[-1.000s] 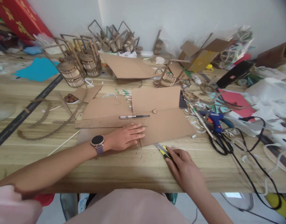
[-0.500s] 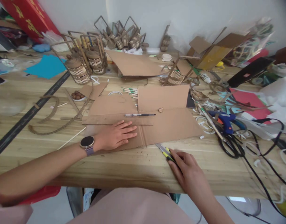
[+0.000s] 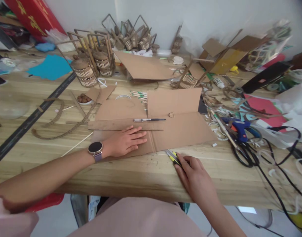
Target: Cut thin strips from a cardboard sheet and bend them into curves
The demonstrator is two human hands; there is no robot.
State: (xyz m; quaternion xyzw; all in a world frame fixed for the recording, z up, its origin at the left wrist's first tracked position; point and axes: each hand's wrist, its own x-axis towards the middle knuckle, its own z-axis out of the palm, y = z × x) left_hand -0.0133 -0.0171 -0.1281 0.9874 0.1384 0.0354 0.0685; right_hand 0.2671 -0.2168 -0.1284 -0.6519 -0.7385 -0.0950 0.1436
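My left hand (image 3: 127, 141) lies flat with fingers spread on a large sheet of brown cardboard (image 3: 183, 130). On that wrist is a round dark-faced watch (image 3: 95, 148). My right hand (image 3: 194, 172) grips a yellow-and-black utility knife (image 3: 174, 158) low over the table, its blade out and the tip close to the cardboard's near edge. A pen (image 3: 149, 120) rests across a narrow cardboard strip (image 3: 109, 124) just beyond my left fingers. Behind the sheet, a cardboard flap (image 3: 174, 101) stands up, and a small torn scrap (image 3: 171, 115) sits at its foot.
A blue hot glue gun (image 3: 239, 129) and black-handled scissors (image 3: 241, 155) lie among cords at the right. Small woven baskets (image 3: 85, 74) stand at the back left. A bowl of nuts (image 3: 84, 98), braided rope (image 3: 59, 137) and blue paper (image 3: 49, 67) are at the left.
The whole view has shifted slightly. My left hand stays flat on the cardboard, and the right hand with the utility knife is almost unmoved beside the near edge.
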